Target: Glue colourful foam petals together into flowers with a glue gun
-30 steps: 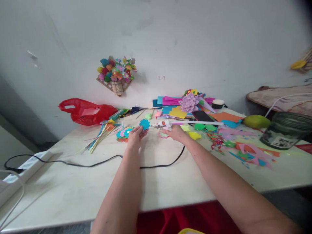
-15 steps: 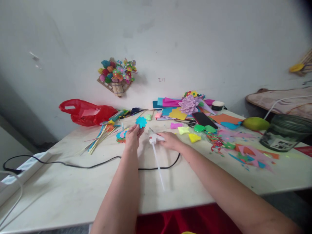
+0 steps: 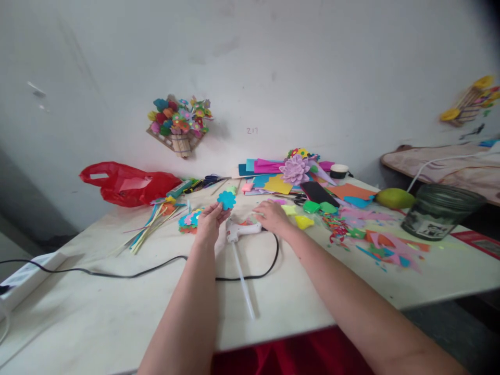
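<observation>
Blue flower [image 3: 226, 200]: in the head view, with clock directions counted from it, it was at the fingertips of the left hand [image 3: 210, 223], whose thumb and fingers were pinched together on its near edge. The right hand [image 3: 272, 216] was between three and four o'clock, palm down, fingers bent, just beside the handle of the glue gun [image 3: 234, 230]; whether it touched the gun or gripped anything could not be made out. The gun lay on the table [image 3: 117, 317] at about five o'clock, its glue stick [image 3: 244, 284] pointing toward the near edge. A black cord [image 3: 133, 276] curved behind the left forearm and on across the power strip [image 3: 33, 276], between eight and nine. At eight o'clock, near the left hand, was a stack of flowers [image 3: 189, 221], and beyond it lay thin strips [image 3: 146, 229]. A red bag [image 3: 130, 185] slumped just past nine. At two o'clock a purple flower [image 3: 295, 170] rested on coloured sheets [image 3: 278, 184]. Near three were a phone [image 3: 319, 195], green pieces [image 3: 311, 207] and, well apart, a fruit [image 3: 394, 198] beside a glass jar [image 3: 439, 211]. Scraps [image 3: 390, 247] were strewn between three and four. At eleven a bouquet [image 3: 179, 125] hung on the wall [image 3: 312, 78].
</observation>
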The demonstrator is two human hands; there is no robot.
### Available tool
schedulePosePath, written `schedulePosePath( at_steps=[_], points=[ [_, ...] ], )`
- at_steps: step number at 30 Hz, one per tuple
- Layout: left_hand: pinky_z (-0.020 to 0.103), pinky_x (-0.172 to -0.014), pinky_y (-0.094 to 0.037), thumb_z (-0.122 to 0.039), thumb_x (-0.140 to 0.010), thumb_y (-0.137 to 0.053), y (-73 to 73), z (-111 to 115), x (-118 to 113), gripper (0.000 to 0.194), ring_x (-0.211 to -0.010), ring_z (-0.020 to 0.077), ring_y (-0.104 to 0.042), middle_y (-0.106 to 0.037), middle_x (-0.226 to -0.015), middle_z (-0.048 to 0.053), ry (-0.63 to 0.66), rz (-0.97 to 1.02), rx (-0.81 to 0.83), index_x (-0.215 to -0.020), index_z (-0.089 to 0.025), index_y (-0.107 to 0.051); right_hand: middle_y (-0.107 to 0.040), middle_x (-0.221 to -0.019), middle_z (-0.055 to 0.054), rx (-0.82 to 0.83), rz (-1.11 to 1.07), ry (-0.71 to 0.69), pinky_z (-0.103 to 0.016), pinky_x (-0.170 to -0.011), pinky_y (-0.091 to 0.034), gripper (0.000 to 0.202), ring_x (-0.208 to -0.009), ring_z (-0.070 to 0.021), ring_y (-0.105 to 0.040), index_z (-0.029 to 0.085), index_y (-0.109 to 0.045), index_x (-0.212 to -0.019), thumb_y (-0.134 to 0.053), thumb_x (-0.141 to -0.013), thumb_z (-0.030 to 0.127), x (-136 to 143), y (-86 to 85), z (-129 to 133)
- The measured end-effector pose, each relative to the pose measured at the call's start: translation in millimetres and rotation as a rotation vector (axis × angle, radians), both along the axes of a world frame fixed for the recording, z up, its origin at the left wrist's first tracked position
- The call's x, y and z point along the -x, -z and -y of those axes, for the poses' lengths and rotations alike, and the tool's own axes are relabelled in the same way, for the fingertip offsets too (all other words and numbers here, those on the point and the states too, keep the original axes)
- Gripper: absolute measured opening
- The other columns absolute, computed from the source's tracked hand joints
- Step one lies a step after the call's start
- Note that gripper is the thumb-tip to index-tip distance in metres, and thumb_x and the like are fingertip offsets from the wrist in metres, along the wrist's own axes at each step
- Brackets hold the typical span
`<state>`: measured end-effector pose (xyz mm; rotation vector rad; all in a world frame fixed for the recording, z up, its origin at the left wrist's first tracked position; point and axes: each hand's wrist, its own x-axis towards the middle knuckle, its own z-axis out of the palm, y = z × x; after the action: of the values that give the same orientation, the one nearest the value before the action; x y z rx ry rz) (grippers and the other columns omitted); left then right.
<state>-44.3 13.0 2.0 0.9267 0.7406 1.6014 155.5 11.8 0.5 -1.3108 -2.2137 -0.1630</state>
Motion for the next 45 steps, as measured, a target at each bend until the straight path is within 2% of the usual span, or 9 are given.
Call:
schedulePosePath(
  at_steps=[3, 5, 10, 16, 22, 26, 30, 36, 45],
  points=[
    [0.026, -0.067, -0.05, -0.024, -0.059, -0.073, 0.1, 0, -1, 0.023, -0.067, 0.0152, -0.065, -0.067, -0.07, 0.003, 0.04, -0.031, -0.004, -0.075, -0.013, -0.06, -0.063, -0.101, -0.006, -0.044, 0.022, 0.165, -0.036, -0.086, -0.03, 0.025, -0.099, -0.0225, -0.048, 0.024, -0.069, -0.085, -0.046, -0.081, 0.031, -25, -2.5, -9],
    [0.026, -0.067, -0.05, -0.025, -0.058, -0.073, -0.1, 1, -2, 0.024, -0.067, 0.0151, -0.065, -0.067, -0.07, 0.003, 0.068, -0.053, -0.007, -0.075, -0.012, -0.061, -0.06, -0.109, -0.006, -0.04, 0.067, 0.231, -0.04, -0.091, -0.025, 0.023, -0.105, -0.0247, -0.044, 0.025, -0.069, -0.088, -0.048, -0.08, 0.03, -38, 0.1, -13],
    [0.025, -0.066, -0.05, -0.026, -0.057, -0.073, -1.2, 3, -4, 0.025, -0.067, 0.0154, -0.065, -0.066, -0.066, 0.002, 0.106, -0.093, 0.006, -0.074, -0.012, -0.061, -0.051, -0.125, -0.003, -0.002, 0.18, 0.251, -0.05, -0.099, -0.007, 0.019, -0.121, -0.0286, -0.031, 0.028, -0.07, -0.084, -0.053, -0.076, 0.034, -50, 11.0, -18],
    [0.025, -0.064, -0.051, -0.024, -0.057, -0.073, -0.4, 2, -4, 0.025, -0.063, 0.0142, -0.064, -0.065, -0.065, 0.002, 0.107, -0.093, 0.01, -0.075, -0.012, -0.061, -0.055, -0.12, -0.001, -0.036, 0.184, 0.214, -0.05, -0.1, -0.004, 0.015, -0.123, -0.0265, -0.03, 0.029, -0.07, -0.075, -0.055, -0.075, 0.031, -51, 19.7, -25],
    [0.025, -0.064, -0.051, -0.024, -0.059, -0.072, -0.2, 2, -5, 0.023, -0.064, 0.0143, -0.064, -0.066, -0.066, 0.003, 0.12, -0.107, 0.004, -0.075, -0.012, -0.061, -0.061, -0.11, -0.003, -0.107, 0.053, 0.218, -0.047, -0.1, -0.012, 0.012, -0.111, -0.0238, -0.043, 0.025, -0.07, -0.07, -0.058, -0.073, 0.026, -50, 20.0, -27],
    [0.025, -0.061, -0.051, -0.024, -0.058, -0.072, -2.6, 6, -8, 0.022, -0.06, 0.0147, -0.063, -0.065, -0.063, 0.002, 0.141, -0.118, 0.02, -0.072, -0.012, -0.06, -0.066, -0.098, -0.004, -0.139, -0.185, 0.188, -0.042, -0.093, -0.029, 0.009, -0.097, -0.022, -0.054, 0.023, -0.069, -0.069, -0.061, -0.07, 0.024, -42, 13.5, -27],
    [0.027, -0.061, -0.052, -0.024, -0.058, -0.073, -4.9, 9, -14, 0.021, -0.058, 0.0147, -0.062, -0.062, -0.058, 0.001, 0.183, -0.143, 0.031, -0.068, -0.013, -0.059, -0.069, -0.084, -0.004, -0.101, -0.505, 0.061, -0.032, -0.083, -0.042, 0.007, -0.085, -0.0185, -0.06, 0.02, -0.067, -0.069, -0.063, -0.065, 0.017, -29, 8.6, -28],
    [0.027, -0.061, -0.052, -0.025, -0.059, -0.072, -5.7, 10, -21, 0.023, -0.058, 0.0131, -0.062, -0.063, -0.061, 0.001, 0.253, -0.208, 0.022, -0.069, -0.012, -0.056, -0.069, -0.081, -0.004, -0.111, -0.772, -0.137, -0.032, -0.078, -0.046, 0.01, -0.081, -0.018, -0.062, 0.02, -0.067, -0.074, -0.059, -0.07, 0.025, -11, 2.2, -19],
    [0.025, -0.062, -0.051, -0.026, -0.06, -0.072, -6.0, 12, -25, 0.026, -0.06, 0.0126, -0.062, -0.066, -0.07, 0.002, 0.303, -0.268, 0.0, -0.079, -0.012, -0.061, -0.068, -0.088, -0.004, -0.113, -0.793, -0.264, -0.032, -0.082, -0.046, 0.012, -0.088, -0.0171, -0.06, 0.023, -0.069, -0.074, -0.059, -0.073, 0.029, 3, -1.8, -7]
  ],
)
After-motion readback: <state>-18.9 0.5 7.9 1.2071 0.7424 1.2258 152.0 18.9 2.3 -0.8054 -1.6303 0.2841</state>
